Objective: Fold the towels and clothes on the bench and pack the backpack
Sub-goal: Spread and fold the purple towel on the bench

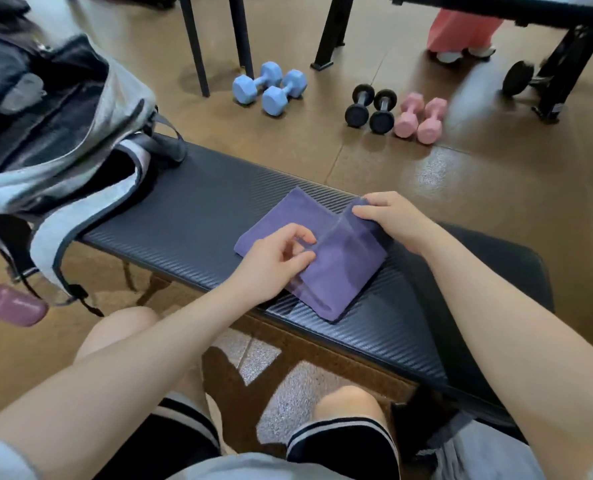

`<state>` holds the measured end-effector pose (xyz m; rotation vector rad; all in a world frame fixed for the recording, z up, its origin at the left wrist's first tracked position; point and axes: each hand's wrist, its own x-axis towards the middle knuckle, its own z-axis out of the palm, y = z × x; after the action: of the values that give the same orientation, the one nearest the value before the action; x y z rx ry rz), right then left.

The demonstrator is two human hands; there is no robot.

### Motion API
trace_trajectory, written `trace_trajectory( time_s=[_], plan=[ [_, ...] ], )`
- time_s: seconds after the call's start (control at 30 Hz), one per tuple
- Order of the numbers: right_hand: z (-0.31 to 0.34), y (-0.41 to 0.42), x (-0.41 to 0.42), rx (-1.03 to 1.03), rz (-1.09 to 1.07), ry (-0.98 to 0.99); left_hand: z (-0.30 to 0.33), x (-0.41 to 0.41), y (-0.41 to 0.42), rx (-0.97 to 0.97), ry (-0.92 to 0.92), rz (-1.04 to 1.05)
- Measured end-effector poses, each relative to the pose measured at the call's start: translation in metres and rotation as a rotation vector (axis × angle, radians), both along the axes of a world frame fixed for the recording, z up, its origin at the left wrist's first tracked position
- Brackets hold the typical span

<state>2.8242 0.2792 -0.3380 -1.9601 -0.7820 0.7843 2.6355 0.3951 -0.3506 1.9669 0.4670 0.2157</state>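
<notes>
Purple cloth, a small towel [309, 251], lies on the near half of the dark ribbed bench [191, 216], already doubled into a rough rectangle with its right part raised in a loose fold. The left hand [274, 261] pinches the fold's near free edge between thumb and fingertips, and the right hand [392, 220] pinches the same edge at the far corner, fingers curled over the cloth. To do this fold well, I judge both hands should carry the edge across together, keeping it taut between them so it lands square on the layer below, then flatten the crease with a palm before letting go; uneven pulling would likely skew the corners. Farther left along the bench the grey backpack [63, 133] sits with its main compartment unzipped and gaping, ready to receive the towel. A pink bottle [8, 303] shows at the left edge. Beyond, on the brown floor, stand blue dumbbells [269, 87], black dumbbells [371, 109] and pink dumbbells [421, 119].
</notes>
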Motion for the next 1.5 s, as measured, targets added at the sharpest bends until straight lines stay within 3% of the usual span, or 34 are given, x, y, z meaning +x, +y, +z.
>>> trace_trajectory(
  time_s=[0.07, 0.13, 0.3, 0.4, 0.47, 0.53, 0.7, 0.9, 1.07, 1.2, 1.33, 1.4, 1.5],
  plan=[
    [-0.007, -0.009, -0.001, 0.008, -0.072, 0.058, -0.001, 0.006, -0.001, 0.005, 0.024, -0.087],
    [-0.015, -0.021, 0.004, -0.053, -0.098, -0.04, -0.002, 0.014, -0.007, 0.057, 0.059, -0.163],
    [-0.037, -0.025, 0.003, -0.267, -0.076, -0.388, -0.012, 0.03, -0.014, 0.527, 0.194, -0.369],
    [-0.041, -0.014, -0.016, -0.376, -0.163, -0.732, -0.017, 0.032, -0.006, 0.66, 0.207, -0.405],
    [-0.036, -0.016, -0.037, -0.261, -0.243, -0.97, -0.018, 0.032, -0.003, 0.675, 0.198, -0.412],
    [-0.035, -0.022, -0.059, -0.169, -0.268, -1.084, -0.021, 0.03, 0.0, 0.638, 0.177, -0.399],
    [-0.051, -0.023, -0.08, -0.408, -0.037, -0.691, -0.022, 0.03, 0.011, 0.54, 0.134, -0.364],
    [-0.051, 0.006, -0.058, -0.397, 0.066, -0.742, -0.02, 0.029, 0.066, 0.697, 0.034, -0.199],
    [-0.046, 0.025, -0.057, -0.355, 0.054, -0.699, -0.021, 0.023, 0.107, 0.711, 0.294, -0.115],
    [-0.046, 0.007, -0.071, -0.311, -0.088, -0.793, -0.017, 0.015, 0.112, 0.682, 0.427, -0.03],
    [-0.053, -0.003, -0.081, -0.36, 0.026, -0.635, -0.012, 0.02, 0.117, 0.557, 0.615, 0.024],
    [-0.054, 0.001, -0.079, -0.393, 0.058, -0.651, -0.007, 0.024, 0.117, 0.424, 0.574, 0.008],
    [-0.054, 0.013, -0.083, -0.432, 0.043, -0.7, 0.009, 0.025, 0.105, 0.231, 0.322, 0.033]
  ],
)
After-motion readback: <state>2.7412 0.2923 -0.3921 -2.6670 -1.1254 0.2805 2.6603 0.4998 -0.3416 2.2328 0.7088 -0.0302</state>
